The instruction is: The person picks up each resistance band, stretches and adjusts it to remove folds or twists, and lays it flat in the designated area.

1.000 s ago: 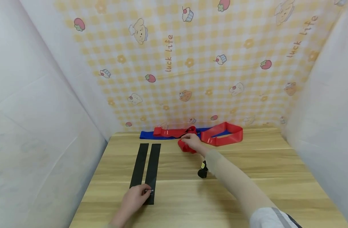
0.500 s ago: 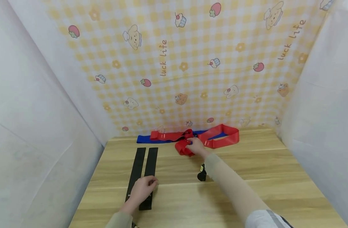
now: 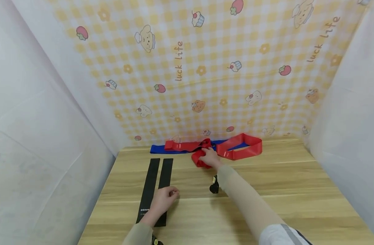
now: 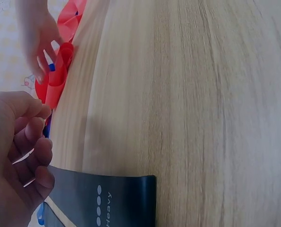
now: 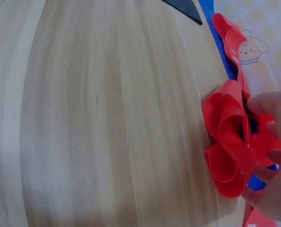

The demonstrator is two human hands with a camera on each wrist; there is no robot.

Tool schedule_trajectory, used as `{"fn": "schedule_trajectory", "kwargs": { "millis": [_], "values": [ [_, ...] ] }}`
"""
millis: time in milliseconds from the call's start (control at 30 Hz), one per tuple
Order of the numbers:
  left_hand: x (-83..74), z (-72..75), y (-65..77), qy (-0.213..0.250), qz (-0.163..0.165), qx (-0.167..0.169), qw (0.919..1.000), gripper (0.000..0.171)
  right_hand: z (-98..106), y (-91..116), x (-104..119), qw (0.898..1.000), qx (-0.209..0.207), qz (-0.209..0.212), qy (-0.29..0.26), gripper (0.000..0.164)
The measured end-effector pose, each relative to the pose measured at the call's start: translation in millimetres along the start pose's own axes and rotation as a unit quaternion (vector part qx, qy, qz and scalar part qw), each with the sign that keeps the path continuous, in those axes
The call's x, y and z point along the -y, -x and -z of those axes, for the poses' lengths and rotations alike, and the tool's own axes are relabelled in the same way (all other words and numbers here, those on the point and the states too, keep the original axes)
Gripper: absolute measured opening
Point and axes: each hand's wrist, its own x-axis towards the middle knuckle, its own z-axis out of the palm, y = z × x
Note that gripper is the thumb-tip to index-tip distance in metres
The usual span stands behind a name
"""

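Loosely curled and holding nothing, my left hand [image 3: 163, 200] hovers over the lower part of two flat black resistance bands [image 3: 150, 183]. In the left wrist view, one black band [image 4: 126, 194] bears the word "Heavy". My right hand [image 3: 210, 158] reaches to a bunched red resistance band [image 3: 197, 160] at the back of the table. Its relaxed, spread fingers lie over and beside the folds of the red band [image 5: 227, 118] in the right wrist view. Those fingertips are partly hidden behind the band.
A blue resistance band [image 3: 157, 149] lies along the foot of the patterned backdrop [image 3: 202, 88]. On it rest a flat red strip [image 3: 174, 146] to the left and a red loop [image 3: 246, 153] standing on edge to the right. White sheets flank the wooden table [image 3: 266, 183].
My left hand has let go of the black band and moved up and to the right. My right hand has shifted slightly over the red bunch, its fingers spreading.
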Motion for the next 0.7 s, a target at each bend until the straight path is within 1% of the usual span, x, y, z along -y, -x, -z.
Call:
{"fn": "schedule_trajectory", "kwargs": {
  "millis": [133, 200, 300, 367, 467, 567, 700],
  "values": [
    [-3.1, -1.7, -1.3, 0.006, 0.001, 0.007, 1.0, 0.01, 1.9, -1.0, 0.0, 1.0, -0.001, 0.006, -0.022, 0.062],
    [-3.3, -2.6, -2.2, 0.009, 0.002, 0.009, 0.9999, 0.01, 2.4, -1.9, -0.4, 0.999, -0.017, 0.015, -0.032, 0.06],
    [-3.7, -3.4, -3.5, 0.007, 0.002, 0.007, 0.9999, 0.011, 4.6, -2.6, -0.1, 0.996, -0.062, 0.033, -0.05, 0.05],
    [-4.3, -3.5, -4.2, 0.006, 0.004, 0.005, 1.0, 0.011, 6.9, -3.1, 0.7, 0.992, -0.102, 0.041, -0.065, 0.04],
    [-5.4, -3.6, -5.0, 0.009, 0.01, 0.004, 0.9999, 0.011, 11.7, -2.7, 2.1, 0.984, -0.15, 0.04, -0.09, 0.027],
    [-5.8, -3.9, -5.4, 0.014, 0.017, 0.006, 0.9998, 0.011, 17.1, -1.9, 3.4, 0.976, -0.181, 0.034, -0.119, 0.019],
    [-5.3, -4.3, -6.6, 0.03, 0.023, 0.006, 0.9993, 0.011, 26.0, -0.9, 5.8, 0.969, -0.212, 0.036, -0.119, 0.017]
  ]
}}
